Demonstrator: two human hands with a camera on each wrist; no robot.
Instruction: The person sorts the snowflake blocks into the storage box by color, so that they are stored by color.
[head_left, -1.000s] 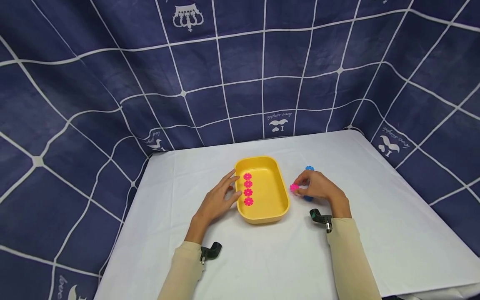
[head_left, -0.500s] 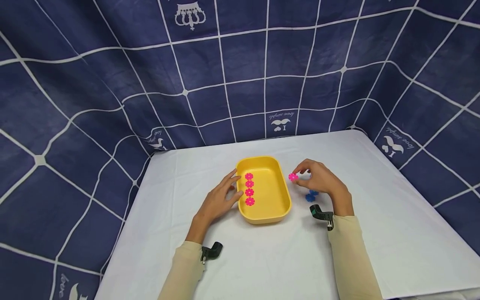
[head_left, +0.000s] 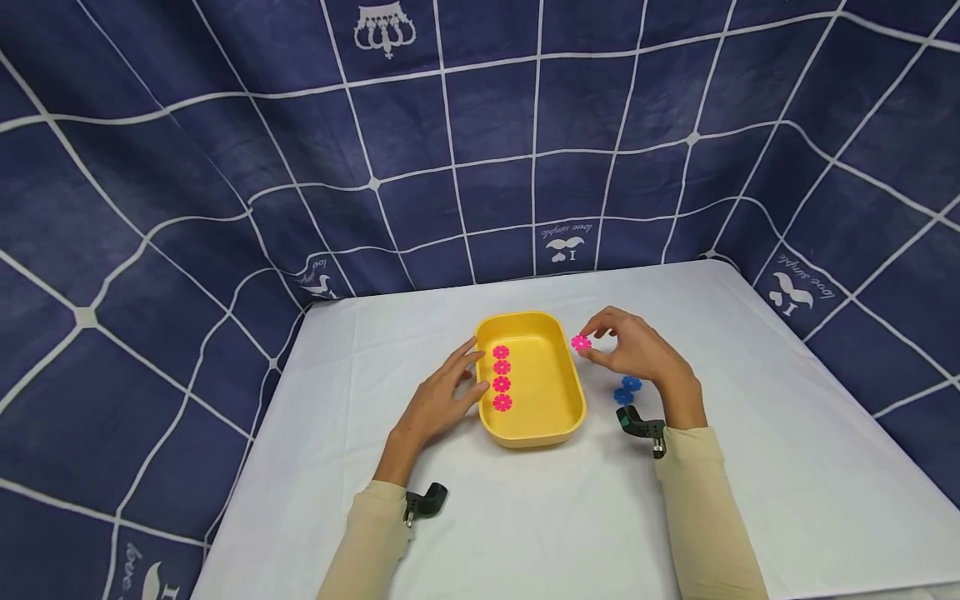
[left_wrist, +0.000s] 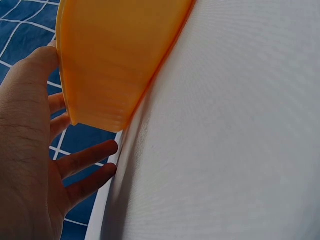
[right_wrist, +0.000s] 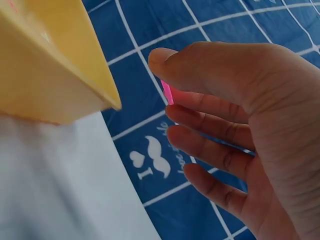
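Observation:
My right hand [head_left: 637, 346] pinches a pink snowflake disc [head_left: 581, 342] between thumb and fingertips, just beyond the right rim of a yellow tray [head_left: 546, 392]. Only a sliver of that pink disc shows in the right wrist view, below the thumb. Several matching pink discs [head_left: 502, 384] stand in a row along the tray's left side. My left hand [head_left: 438, 398] is at the left rim, thumb and fingers spread and loosely extended. In the left wrist view, the thumb and some fingers meet the tray's edge [left_wrist: 105, 75], while other fingers reach past its lower corner.
Two blue snowflake discs [head_left: 627, 390] lie on the white-covered table [head_left: 525, 517], under the right wrist. Dark blue gridded curtains [head_left: 487, 167] hang behind the table and down both sides. Each wrist carries a small black camera mount [head_left: 426, 502].
My right hand has lifted the pink disc away from the blue ones and moved farther back, uncovering both blue discs. My left hand has stayed at the tray's left rim.

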